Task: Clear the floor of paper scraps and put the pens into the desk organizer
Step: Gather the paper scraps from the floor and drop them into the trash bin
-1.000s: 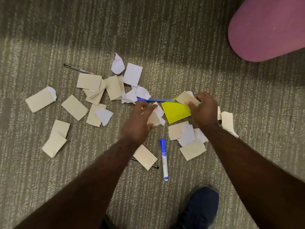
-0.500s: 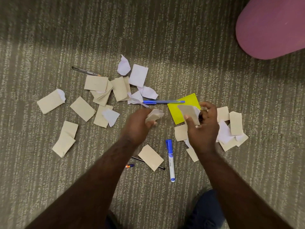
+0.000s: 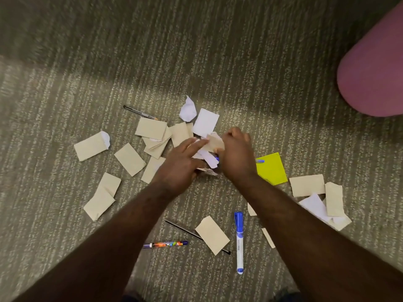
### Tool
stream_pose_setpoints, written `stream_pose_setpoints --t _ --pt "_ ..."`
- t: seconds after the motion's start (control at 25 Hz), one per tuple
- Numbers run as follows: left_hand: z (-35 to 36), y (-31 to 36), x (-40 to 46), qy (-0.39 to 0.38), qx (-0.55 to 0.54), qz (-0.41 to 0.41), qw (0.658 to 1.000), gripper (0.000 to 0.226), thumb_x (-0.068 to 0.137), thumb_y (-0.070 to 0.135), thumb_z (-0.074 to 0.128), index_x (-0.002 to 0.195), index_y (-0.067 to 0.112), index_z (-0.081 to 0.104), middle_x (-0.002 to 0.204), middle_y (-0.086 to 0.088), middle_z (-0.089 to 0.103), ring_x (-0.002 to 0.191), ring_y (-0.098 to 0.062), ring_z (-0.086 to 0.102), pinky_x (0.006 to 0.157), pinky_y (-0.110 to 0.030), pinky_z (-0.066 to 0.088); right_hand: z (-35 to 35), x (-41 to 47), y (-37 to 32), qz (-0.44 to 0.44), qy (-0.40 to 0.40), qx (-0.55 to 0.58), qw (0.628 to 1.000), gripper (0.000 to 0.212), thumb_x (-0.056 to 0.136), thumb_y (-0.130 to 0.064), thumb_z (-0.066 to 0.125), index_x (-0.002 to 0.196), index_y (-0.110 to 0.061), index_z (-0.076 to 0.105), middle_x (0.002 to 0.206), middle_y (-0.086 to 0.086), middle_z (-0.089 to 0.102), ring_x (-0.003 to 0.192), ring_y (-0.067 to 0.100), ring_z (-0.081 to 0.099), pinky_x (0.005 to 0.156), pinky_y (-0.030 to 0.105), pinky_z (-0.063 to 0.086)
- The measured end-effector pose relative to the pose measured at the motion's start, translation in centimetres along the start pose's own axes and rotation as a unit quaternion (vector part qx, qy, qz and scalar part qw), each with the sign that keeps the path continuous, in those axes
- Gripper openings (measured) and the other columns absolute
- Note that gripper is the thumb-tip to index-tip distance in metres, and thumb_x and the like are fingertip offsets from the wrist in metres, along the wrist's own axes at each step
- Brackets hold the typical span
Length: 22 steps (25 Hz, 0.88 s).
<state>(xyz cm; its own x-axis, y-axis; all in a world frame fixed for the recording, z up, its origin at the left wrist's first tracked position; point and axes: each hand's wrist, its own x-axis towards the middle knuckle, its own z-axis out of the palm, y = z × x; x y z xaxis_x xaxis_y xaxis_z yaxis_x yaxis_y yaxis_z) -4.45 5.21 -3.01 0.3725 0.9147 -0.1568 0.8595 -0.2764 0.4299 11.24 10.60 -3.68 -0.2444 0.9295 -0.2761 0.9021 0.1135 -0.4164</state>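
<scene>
Several tan and white paper scraps [image 3: 129,159] lie spread over the striped carpet. My right hand [image 3: 236,154] pinches a tan scrap [image 3: 216,142] over the middle of the pile. Beside it, my left hand [image 3: 182,165] holds crumpled scraps [image 3: 207,171] underneath, its fingers touching white scraps. A blue pen [image 3: 260,161] lies mostly hidden under my right hand, across a yellow sticky note [image 3: 272,170]. A blue-capped white marker [image 3: 239,241], a patterned pen [image 3: 165,244], a thin black pen [image 3: 185,231] partly under a tan scrap, and a dark pen [image 3: 139,111] lie on the floor.
A pink rounded seat [image 3: 373,77] stands at the upper right. More scraps [image 3: 318,192] lie to the right of my right forearm. My dark shoe [image 3: 285,296] shows at the bottom edge. No desk organizer is in sight.
My right hand carried its tan scrap left and up to meet my left hand over the pile. The view shifted, bringing the patterned pen into full sight.
</scene>
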Motion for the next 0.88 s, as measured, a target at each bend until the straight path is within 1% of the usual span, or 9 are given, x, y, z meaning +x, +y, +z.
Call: stream_pose_setpoints --t 0.16,0.24,0.32,0.44,0.6,0.72,0.76,0.84,0.88 --pt "-0.2 -0.2 0.9 -0.03 0.0 0.004 1.0 0.027 0.054 0.008 0.081 0.08 0.017 0.076 0.105 -0.005 0.071 0.097 -0.034 0.063 0.078 -0.038 0.056 0.1 0.3 -0.9 0.023 -0.013 0.066 0.997 0.021 0.075 -0.004 0.06 0.096 -0.005 0.056 0.107 0.018 0.055 0.097 0.038 0.054 0.079 0.041 0.044" --pt "-0.2 0.0 0.8 -0.042 -0.053 -0.029 0.997 0.023 0.065 0.004 0.073 0.086 0.015 0.074 0.1 -0.007 0.07 0.095 -0.031 0.059 0.077 -0.04 0.052 0.0 0.4 -1.0 0.044 -0.009 0.105 0.993 0.019 0.074 -0.002 0.06 0.092 -0.007 0.056 0.1 0.018 0.062 0.094 0.037 0.057 0.075 0.04 0.043" --pt "-0.1 0.0 0.4 -0.047 -0.09 -0.053 0.993 0.028 0.073 0.003 0.066 0.094 0.02 0.073 0.096 -0.006 0.07 0.093 -0.027 0.058 0.079 -0.039 0.049 -0.3 0.7 -1.1 0.099 0.015 0.145 0.984 0.021 0.075 -0.002 0.06 0.089 -0.014 0.052 0.097 0.015 0.066 0.09 0.035 0.059 0.071 0.038 0.045" --pt "-0.5 -0.9 -0.4 -0.006 -0.156 -0.078 0.985 0.03 0.068 -0.004 0.061 0.089 0.015 0.073 0.088 -0.008 0.071 0.085 -0.027 0.063 0.075 -0.036 0.05 -0.9 1.5 -1.3 0.129 0.046 0.2 0.97 0.032 0.077 -0.003 0.062 0.103 -0.019 0.049 0.103 0.012 0.067 0.093 0.032 0.061 0.075 0.034 0.048" --pt "-1.8 -1.9 -1.6 0.128 -0.248 -0.166 0.946 0.024 0.067 -0.005 0.07 0.079 0.016 0.074 0.077 -0.002 0.071 0.073 -0.012 0.062 0.066 -0.028 0.045 -2.1 3.0 -2.2 0.112 0.051 0.28 0.952 0.042 0.083 -0.002 0.06 0.122 -0.014 0.049 0.115 0.01 0.062 0.097 0.02 0.055 0.075 0.02 0.037" --pt "-2.8 -2.2 -1.0 0.172 -0.35 -0.263 0.882 0.023 0.071 0.002 0.075 0.086 0.019 0.072 0.083 0.004 0.071 0.072 -0.006 0.06 0.064 -0.018 0.044 -2.1 4.1 -2.5 0.084 0.095 0.271 0.954 0.031 0.086 -0.007 0.059 0.116 -0.002 0.058 0.113 0.018 0.059 0.101 0.03 0.057 0.084 0.029 0.044" --pt "-3.0 -2.4 -0.7 0.168 -0.352 -0.273 0.879 0.023 0.072 0.003 0.074 0.089 0.02 0.07 0.088 0.005 0.068 0.073 -0.007 0.059 0.065 -0.011 0.042 -2.2 4.5 -2.5 0.075 0.107 0.261 0.956 0.026 0.086 -0.008 0.06 0.111 0.001 0.06 0.111 0.019 0.056 0.1 0.033 0.057 0.085 0.03 0.045" --pt "-3.1 -3.1 -0.2 0.129 -0.27 -0.241 0.923 0.023 0.075 0.002 0.071 0.084 0.023 0.069 0.102 0.001 0.058 0.075 -0.007 0.053 0.07 -0.005 0.037 -2.3 5.1 -2.6 0.056 0.108 0.24 0.963 0.022 0.085 -0.006 0.062 0.105 0.002 0.063 0.112 0.013 0.047 0.1 0.027 0.054 0.089 0.024 0.043" --pt "-3.0 -3.4 0.1 0.096 -0.203 -0.212 0.951 0.02 0.074 0.002 0.069 0.082 0.021 0.071 0.116 -0.004 0.053 0.083 -0.009 0.053 0.078 -0.011 0.04 -2.3 5.5 -2.7 0.039 0.097 0.223 0.969 0.022 0.084 -0.006 0.063 0.105 0.001 0.065 0.119 0.012 0.043 0.105 0.021 0.051 0.094 0.022 0.04"
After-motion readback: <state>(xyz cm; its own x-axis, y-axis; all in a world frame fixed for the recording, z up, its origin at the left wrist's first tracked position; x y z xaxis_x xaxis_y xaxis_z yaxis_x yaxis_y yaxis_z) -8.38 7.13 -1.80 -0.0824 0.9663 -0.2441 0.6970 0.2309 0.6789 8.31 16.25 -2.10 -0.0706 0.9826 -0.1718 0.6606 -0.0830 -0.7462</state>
